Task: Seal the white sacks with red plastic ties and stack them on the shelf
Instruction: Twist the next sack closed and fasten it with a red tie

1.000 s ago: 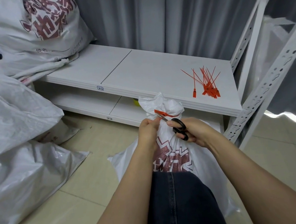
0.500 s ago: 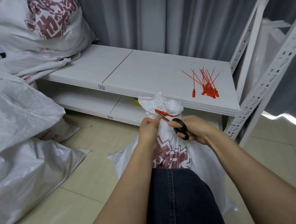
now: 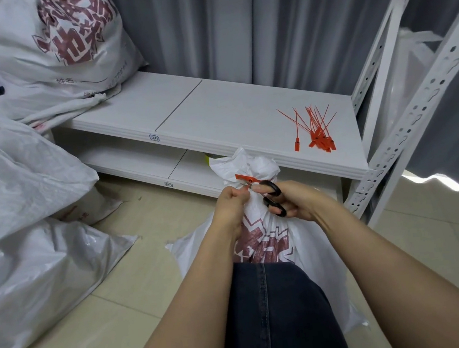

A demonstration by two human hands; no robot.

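Right hand (image 3: 299,201) holds scissors (image 3: 271,189) at tie (image 3: 243,178); left hand (image 3: 230,207) grips sack (image 3: 253,164)

White sack (image 3: 262,233) with maroon print, red tie (image 3: 245,178), black scissors (image 3: 274,200).

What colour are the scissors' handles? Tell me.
Black. The head view shows the scissors in the right hand, at the red tie.

Storeroom, back-of-house type. White slotted-angle metal racking (image 3: 420,125) with flat shelf boards (image 3: 243,107), small number labels (image 3: 154,138) stuck on the board edges. Bulky white sacks (image 3: 21,201) heaped on the tiled floor (image 3: 126,333), one printed sack (image 3: 66,49) up on the rack. Loose red ties (image 3: 316,133) on a board. Grey curtain (image 3: 261,23) behind.
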